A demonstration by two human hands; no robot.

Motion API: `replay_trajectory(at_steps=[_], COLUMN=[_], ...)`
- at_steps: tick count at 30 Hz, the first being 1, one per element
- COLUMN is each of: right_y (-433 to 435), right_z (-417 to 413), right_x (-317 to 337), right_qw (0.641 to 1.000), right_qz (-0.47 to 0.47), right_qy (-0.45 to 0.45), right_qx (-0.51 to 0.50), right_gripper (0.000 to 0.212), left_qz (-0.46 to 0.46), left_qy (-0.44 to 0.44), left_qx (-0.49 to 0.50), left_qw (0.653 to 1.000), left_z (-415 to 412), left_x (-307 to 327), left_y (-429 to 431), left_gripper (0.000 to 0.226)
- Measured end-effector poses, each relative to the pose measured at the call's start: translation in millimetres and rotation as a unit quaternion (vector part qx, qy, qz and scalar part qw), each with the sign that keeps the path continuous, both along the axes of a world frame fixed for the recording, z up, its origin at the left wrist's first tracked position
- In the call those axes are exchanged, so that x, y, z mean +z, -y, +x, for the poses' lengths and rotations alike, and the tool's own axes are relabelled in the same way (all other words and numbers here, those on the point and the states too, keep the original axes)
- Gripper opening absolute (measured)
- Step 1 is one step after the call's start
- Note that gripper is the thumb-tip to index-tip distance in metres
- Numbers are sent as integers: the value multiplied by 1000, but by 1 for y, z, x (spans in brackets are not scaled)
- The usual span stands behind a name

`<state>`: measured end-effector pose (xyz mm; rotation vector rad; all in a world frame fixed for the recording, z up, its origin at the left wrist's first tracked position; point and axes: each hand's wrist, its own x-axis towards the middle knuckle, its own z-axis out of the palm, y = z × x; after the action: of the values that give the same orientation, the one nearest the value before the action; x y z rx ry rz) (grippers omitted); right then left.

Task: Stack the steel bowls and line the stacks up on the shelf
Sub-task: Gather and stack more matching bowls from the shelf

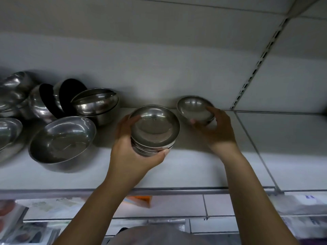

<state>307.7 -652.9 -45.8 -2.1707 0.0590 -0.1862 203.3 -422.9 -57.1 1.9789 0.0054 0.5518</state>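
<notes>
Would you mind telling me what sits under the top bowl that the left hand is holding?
Under the top bowl, the rims of a few more nested steel bowls show, gripped by the left hand. Their insides and exact number are covered, as is the shelf below.

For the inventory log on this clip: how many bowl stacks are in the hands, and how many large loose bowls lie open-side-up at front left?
Stacks held in a hand: 2, the left hand stack and the right hand stack
Large open bowl at front left: 1
Total: 3
The jumbled pile behind is too tangled to count.
</notes>
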Motion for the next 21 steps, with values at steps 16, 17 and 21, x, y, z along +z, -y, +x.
replay_trajectory(at_steps=[16,17,21], right_y=[-6,-6,-10], right_z=[-3,-5,-20], right_x=[-9,-5,17], right_qw=[990,986,962], right_qz=[124,152,239], right_qy=[59,70,89], right_qx=[11,21,96], right_gripper=[30,30,37], left_qz=[-72,-79,-113], left_qy=[-35,-35,-40], left_qx=[-10,-12,-14], left_qw=[997,996,993], left_z=[11,11,9], left_x=[-12,-10,-5], left_y=[-3,-2,-1], left_gripper=[107,108,111])
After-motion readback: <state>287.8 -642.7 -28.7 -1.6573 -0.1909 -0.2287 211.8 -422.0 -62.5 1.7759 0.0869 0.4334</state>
